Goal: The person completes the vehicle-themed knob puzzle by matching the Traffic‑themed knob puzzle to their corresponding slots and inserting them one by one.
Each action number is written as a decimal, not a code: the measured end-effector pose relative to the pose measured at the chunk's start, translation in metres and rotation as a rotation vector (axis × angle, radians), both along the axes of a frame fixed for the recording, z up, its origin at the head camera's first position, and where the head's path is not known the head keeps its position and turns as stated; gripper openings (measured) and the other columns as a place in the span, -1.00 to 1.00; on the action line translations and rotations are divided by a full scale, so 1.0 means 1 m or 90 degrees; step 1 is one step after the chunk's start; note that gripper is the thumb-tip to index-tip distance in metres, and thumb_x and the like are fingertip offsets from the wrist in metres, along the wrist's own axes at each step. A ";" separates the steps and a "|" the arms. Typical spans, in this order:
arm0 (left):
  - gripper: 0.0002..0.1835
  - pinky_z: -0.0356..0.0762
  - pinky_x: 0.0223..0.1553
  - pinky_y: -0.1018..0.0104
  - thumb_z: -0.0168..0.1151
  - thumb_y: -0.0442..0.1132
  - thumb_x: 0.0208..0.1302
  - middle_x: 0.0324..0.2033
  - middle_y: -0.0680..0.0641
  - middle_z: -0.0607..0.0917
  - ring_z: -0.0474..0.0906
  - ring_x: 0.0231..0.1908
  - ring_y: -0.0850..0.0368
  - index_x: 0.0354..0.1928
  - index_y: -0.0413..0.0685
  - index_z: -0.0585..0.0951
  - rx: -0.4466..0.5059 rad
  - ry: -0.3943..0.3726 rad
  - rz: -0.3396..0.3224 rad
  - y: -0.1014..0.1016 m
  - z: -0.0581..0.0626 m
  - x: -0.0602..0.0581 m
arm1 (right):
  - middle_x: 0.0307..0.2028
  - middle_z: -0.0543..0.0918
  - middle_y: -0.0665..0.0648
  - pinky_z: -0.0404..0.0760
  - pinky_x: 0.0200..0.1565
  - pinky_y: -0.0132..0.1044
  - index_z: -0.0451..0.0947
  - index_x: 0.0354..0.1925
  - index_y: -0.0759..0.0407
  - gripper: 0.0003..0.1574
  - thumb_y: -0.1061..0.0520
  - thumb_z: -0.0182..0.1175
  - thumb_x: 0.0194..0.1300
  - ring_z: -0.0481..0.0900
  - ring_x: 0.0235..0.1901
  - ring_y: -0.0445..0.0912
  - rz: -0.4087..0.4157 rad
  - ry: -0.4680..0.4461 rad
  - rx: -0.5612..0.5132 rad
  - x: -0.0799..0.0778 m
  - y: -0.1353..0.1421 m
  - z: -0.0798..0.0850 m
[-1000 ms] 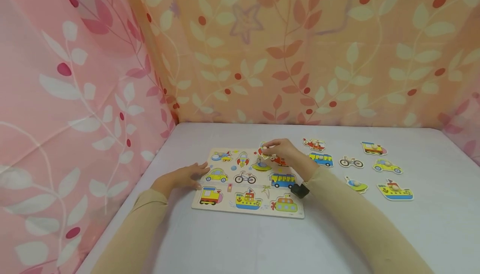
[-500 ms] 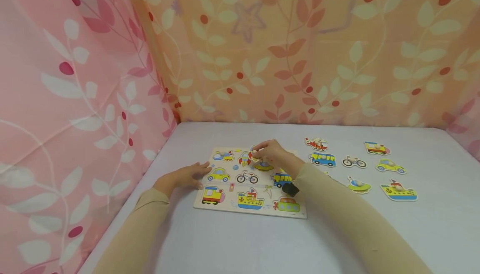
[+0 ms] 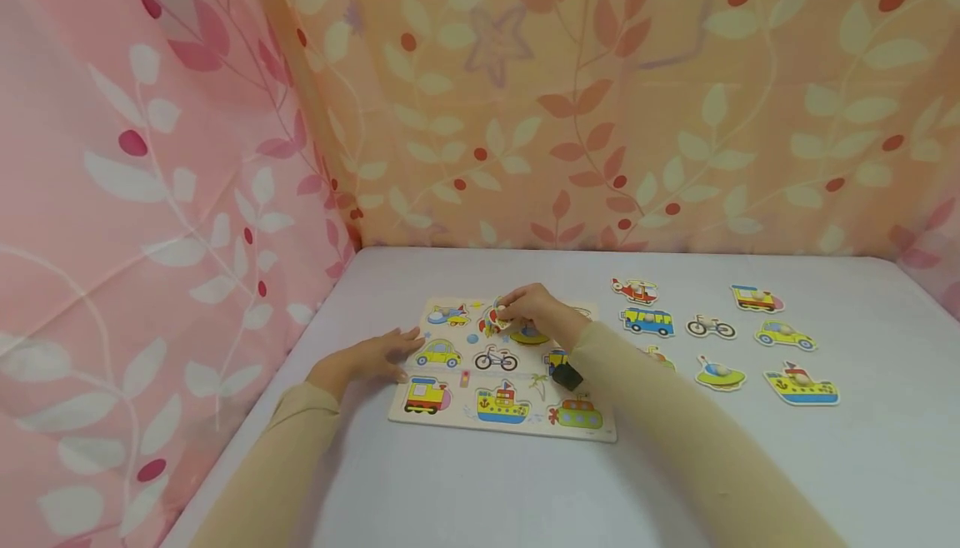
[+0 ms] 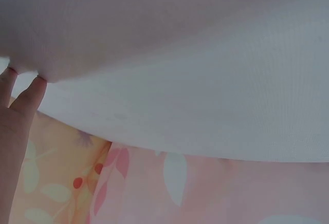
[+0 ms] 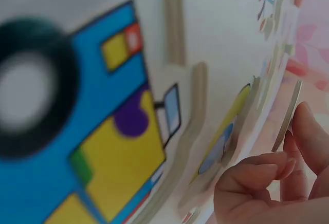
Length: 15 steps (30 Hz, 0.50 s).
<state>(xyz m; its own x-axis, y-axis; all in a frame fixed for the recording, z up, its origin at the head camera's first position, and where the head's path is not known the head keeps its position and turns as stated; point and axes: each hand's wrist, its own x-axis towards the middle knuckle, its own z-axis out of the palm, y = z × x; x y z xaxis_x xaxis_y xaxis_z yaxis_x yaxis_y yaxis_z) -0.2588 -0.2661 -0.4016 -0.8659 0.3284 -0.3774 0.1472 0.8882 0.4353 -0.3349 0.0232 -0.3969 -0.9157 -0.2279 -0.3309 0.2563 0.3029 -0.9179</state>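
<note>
A wooden puzzle board with printed vehicles and matching recesses lies on the table. My right hand pinches a rocket puzzle piece by its knob, tilted close over the board's rocket picture. In the right wrist view the piece appears edge-on between thumb and fingers. My left hand rests at the board's left edge, fingers straight and spread. An airplane piece sits in the board's upper left. The right hand and forearm hide the helicopter picture and part of the bus picture.
Right of the board lie several loose knobbed pieces: helicopter, bus, train, bicycle, car, flying saucer and ship. A submarine piece is partly behind the right sleeve. Patterned curtains border the table.
My right hand has carried the rocket piece leftward and lower, from above the flying saucer picture to the rocket picture. My left hand has stayed at the board's edge.
</note>
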 end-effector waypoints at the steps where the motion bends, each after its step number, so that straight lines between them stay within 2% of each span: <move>1: -0.23 -0.18 0.38 -0.24 0.35 -0.22 0.21 0.50 -0.04 0.08 -0.21 0.48 -0.17 0.45 0.07 0.28 0.001 0.001 -0.001 0.000 -0.001 0.000 | -0.36 0.69 0.11 0.47 -0.40 -0.33 0.64 -0.06 0.34 -0.66 0.31 0.37 0.16 0.55 -0.49 -0.14 0.000 0.001 0.010 -0.001 -0.002 -0.002; 3: -0.24 -0.18 0.38 -0.25 0.34 -0.21 0.22 0.50 -0.04 0.08 -0.22 0.48 -0.18 0.45 0.07 0.28 0.003 0.001 -0.003 -0.001 -0.002 0.001 | -0.37 0.68 0.09 0.45 -0.45 -0.37 0.66 -0.07 0.32 -0.66 0.30 0.40 0.14 0.52 -0.52 -0.17 -0.001 0.005 0.027 -0.003 -0.005 -0.004; 10: -0.23 -0.17 0.37 -0.26 0.35 -0.16 0.22 0.50 -0.09 0.07 -0.22 0.47 -0.22 0.45 0.05 0.26 0.004 0.006 -0.029 -0.002 -0.003 0.001 | -0.16 0.66 0.15 0.25 -0.58 -0.41 0.69 -0.15 0.31 -0.71 0.29 0.43 0.09 0.26 -0.63 -0.18 0.014 0.032 0.095 -0.008 -0.016 -0.006; 15: -0.23 -0.16 0.38 -0.22 0.36 -0.20 0.21 0.49 -0.07 0.09 -0.21 0.48 -0.18 0.45 0.04 0.27 -0.006 0.009 -0.022 -0.002 -0.005 -0.001 | -0.26 0.68 0.14 0.33 -0.58 -0.42 0.70 -0.19 0.32 -0.73 0.30 0.44 0.07 0.35 -0.62 -0.20 0.016 0.035 0.124 -0.012 -0.021 -0.010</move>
<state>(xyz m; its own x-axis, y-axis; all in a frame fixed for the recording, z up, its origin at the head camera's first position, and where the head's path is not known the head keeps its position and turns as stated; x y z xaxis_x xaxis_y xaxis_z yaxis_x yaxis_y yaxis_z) -0.2596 -0.2678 -0.4064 -0.8597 0.3543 -0.3679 0.1838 0.8867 0.4243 -0.3467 0.0025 -0.4065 -0.9283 -0.1876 -0.3210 0.1980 0.4813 -0.8539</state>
